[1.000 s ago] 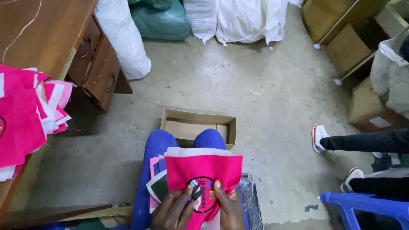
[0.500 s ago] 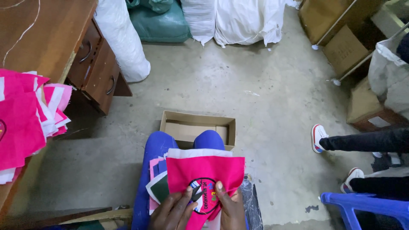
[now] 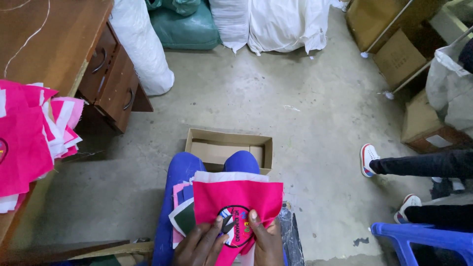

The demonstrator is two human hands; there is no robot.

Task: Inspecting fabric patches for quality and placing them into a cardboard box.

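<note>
the person sits with a pink fabric piece (image 3: 239, 197) spread across the lap, over knees in blue trousers (image 3: 180, 170), and both hands work at the round embroidered badge (image 3: 236, 224) in the middle of it. the left hand (image 3: 199, 244) has its fingers curled narrow around a small pair of dark scissors (image 3: 226, 224), the blades resting on the badge's edge, so it is closed on that tool. the right hand (image 3: 266, 239) lies flat on the cloth with thumb and forefinger pinching the fabric just beside the badge, holding it taut. under the pink piece lie other layers, a white sheet showing at the top edge and pink, blue and dark green pieces (image 3: 181, 216) poking out on the left. judged from this, the work looks to be in mid-course: 1 piece is under the scissors now, a few more wait beneath it on the lap, and a large stack of pink and white fabric pieces (image 3: 29, 143) sits on the wooden desk (image 3: 54, 44) at the left; whether that stack is finished or waiting cannot be told. an open cardboard box (image 3: 229, 150) stands on the concrete floor (image 3: 276, 98) just beyond the knees, apparently holding only a flat cardboard sheet. white and green sacks (image 3: 236, 22) lean against the far wall, and another person's legs with white shoes (image 3: 367, 160) reach in from the right near a blue plastic chair (image 3: 423, 239).
</note>
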